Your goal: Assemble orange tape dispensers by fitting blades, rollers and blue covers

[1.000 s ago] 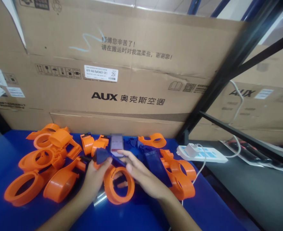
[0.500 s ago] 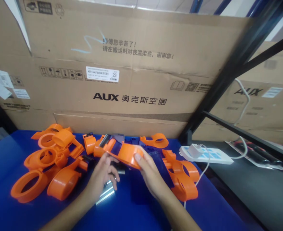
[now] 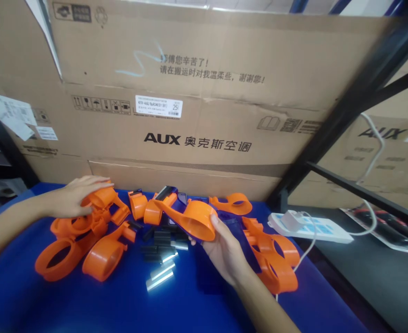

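Note:
My right hand (image 3: pixel 223 249) is closed around the ring of an orange plastic tape dispenser (image 3: pixel 199 219), held above the table. The dispenser's arm points up and left, with a black end piece beside another dispenser behind it. On the left, my left hand (image 3: pixel 75 196) has its fingers and thumb about the top orange tape dispenser (image 3: pixel 103 198) of a pile. More orange dispensers (image 3: pixel 102 259) lie below and beside that pile. Black strips (image 3: pixel 160 245) and shiny metal strips (image 3: pixel 160 277) lie on the blue table between my hands.
Several orange dispensers (image 3: pixel 276 273) lie to the right beside dark blue pieces (image 3: pixel 240 236). A large cardboard box (image 3: pixel 197 171) stands behind the blue table (image 3: pixel 120 305). A white power strip (image 3: pixel 315 229) with a plug and cable lies at the right, near a black metal frame (image 3: pixel 304 152).
My left hand has left the held dispenser and moved left onto the pile. My right hand keeps its dispenser. Black and metal strips in the middle are now uncovered.

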`<action>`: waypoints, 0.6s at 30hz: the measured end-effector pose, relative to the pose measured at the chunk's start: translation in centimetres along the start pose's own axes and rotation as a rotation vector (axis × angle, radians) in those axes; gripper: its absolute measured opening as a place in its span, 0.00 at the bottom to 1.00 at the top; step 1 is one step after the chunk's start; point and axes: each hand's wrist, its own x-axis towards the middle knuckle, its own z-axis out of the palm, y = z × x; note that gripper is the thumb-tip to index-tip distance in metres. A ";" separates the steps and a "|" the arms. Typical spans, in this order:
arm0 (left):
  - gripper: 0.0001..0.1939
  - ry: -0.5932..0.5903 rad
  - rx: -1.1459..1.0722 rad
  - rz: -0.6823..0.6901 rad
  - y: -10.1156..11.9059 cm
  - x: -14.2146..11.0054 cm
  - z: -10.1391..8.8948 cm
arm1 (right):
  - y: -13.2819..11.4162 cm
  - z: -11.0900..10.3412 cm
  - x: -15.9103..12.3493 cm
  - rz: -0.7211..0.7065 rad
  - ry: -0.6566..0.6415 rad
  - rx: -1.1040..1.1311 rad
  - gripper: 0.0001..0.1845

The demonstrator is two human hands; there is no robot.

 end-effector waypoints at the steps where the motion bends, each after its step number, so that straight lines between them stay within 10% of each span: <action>1: 0.34 -0.136 0.000 0.070 -1.2 0.1 0.2 | 0.1 0.0 0.0 0.006 -0.010 -0.001 0.20; 8: 0.37 -0.136 -0.003 -0.016 -4.6 0.3 -2.3 | 0.5 1.1 0.3 0.067 -0.042 -0.022 0.19; 13: 0.33 0.275 0.038 -0.057 -4.3 -0.7 -5.5 | 1.1 4.7 2.1 0.145 -0.126 -0.016 0.18; 18: 0.26 0.600 -0.016 -0.207 -2.5 -0.9 -4.8 | 4.1 11.2 6.0 0.361 -0.190 0.148 0.20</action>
